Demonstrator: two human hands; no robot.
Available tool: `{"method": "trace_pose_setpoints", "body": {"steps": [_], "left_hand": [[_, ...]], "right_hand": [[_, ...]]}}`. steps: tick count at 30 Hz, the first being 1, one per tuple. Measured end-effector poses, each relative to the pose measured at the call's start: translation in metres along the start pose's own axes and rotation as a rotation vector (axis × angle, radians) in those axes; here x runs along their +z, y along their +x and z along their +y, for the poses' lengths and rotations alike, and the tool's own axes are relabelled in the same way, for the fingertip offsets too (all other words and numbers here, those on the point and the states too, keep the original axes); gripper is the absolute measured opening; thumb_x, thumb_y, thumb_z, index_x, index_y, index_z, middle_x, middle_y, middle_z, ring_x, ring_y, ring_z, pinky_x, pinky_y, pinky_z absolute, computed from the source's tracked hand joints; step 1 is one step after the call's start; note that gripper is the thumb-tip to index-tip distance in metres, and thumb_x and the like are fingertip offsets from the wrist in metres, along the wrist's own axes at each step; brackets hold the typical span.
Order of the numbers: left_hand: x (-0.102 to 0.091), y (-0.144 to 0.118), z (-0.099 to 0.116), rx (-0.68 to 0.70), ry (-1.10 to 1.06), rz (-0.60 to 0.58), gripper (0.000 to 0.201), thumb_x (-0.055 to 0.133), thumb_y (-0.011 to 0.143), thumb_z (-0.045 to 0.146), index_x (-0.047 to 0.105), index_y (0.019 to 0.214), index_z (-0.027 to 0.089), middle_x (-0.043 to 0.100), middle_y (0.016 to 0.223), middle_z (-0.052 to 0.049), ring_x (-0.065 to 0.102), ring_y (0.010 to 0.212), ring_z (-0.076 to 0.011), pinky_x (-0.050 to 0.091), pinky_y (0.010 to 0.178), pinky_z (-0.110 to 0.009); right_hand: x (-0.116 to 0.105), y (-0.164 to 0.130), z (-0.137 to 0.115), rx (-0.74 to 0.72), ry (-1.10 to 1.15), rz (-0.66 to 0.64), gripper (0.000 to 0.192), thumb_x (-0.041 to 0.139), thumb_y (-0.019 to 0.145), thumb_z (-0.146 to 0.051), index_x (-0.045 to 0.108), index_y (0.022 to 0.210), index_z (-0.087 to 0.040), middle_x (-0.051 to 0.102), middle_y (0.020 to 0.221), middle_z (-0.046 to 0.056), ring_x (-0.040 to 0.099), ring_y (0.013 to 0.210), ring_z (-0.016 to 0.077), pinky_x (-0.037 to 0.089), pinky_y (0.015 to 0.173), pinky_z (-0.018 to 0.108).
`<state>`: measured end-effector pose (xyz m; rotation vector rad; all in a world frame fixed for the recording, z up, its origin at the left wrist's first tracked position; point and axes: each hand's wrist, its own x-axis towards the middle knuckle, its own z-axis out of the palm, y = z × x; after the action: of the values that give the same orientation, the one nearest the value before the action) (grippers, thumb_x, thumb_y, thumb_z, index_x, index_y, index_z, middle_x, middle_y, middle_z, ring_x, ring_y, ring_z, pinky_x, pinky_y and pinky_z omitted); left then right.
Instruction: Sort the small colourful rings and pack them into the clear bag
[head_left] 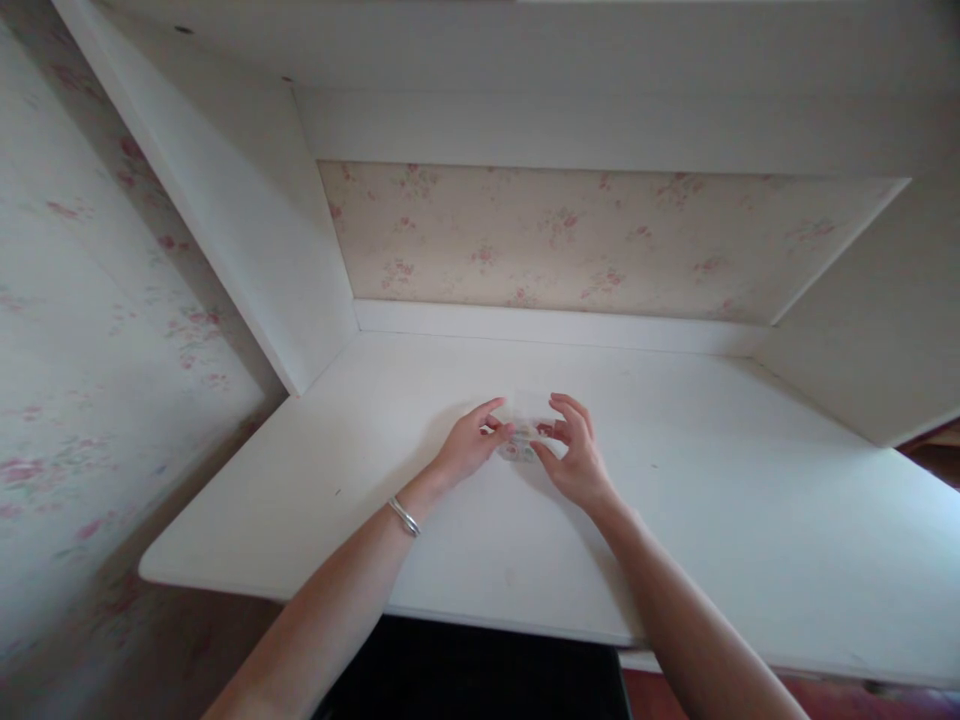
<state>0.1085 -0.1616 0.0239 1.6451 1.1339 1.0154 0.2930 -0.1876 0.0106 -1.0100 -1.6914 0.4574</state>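
Head view: left hand point(469, 445) and right hand point(574, 455) meet mid-desk point(712, 480), fingertips of both pinched on one small clear item point(523, 440), too blurred to identify. Step looks like working it between two hands; next needs a steady pinch. Count: two hands, one item, one bracelet point(403, 517).

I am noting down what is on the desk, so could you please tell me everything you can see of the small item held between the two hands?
The small item looks clear or pale, like thin plastic or glass, with faint reddish and greenish marks in it; its exact shape is too blurred to tell. It sits low over the middle of the white desk top, apparently resting on it. The left hand pinches its left end and the right hand its right end, fingertips on both sides. Much of it is hidden by the fingers.
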Motion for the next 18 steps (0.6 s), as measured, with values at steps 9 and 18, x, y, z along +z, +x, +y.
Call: {"method": "trace_pose_setpoints", "body": {"steps": [9, 18], "left_hand": [[0.003, -0.003, 0.007, 0.002, -0.199, -0.017, 0.033, 0.054, 0.08, 0.044, 0.058, 0.096, 0.016, 0.065, 0.076, -0.002, 0.049, 0.045, -0.0061, 0.035, 0.042, -0.019], [0.006, -0.004, 0.001, 0.066, -0.119, 0.131, 0.028, 0.058, 0.08, 0.038, 0.06, 0.095, 0.015, 0.068, 0.086, -0.006, 0.062, 0.063, -0.0123, 0.049, 0.051, -0.021]], "right_hand": [[-0.005, 0.003, -0.001, -0.002, 0.012, 0.002, 0.049, 0.055, 0.084, -0.032, 0.04, 0.13, -0.029, 0.032, 0.139, 0.01, 0.061, 0.093, 0.0181, 0.053, 0.087, 0.042], [-0.015, 0.001, -0.004, 0.03, 0.089, -0.192, 0.05, 0.061, 0.08, -0.033, 0.045, 0.128, -0.031, 0.033, 0.139, 0.008, 0.052, 0.11, 0.021, 0.049, 0.092, 0.04]]}}
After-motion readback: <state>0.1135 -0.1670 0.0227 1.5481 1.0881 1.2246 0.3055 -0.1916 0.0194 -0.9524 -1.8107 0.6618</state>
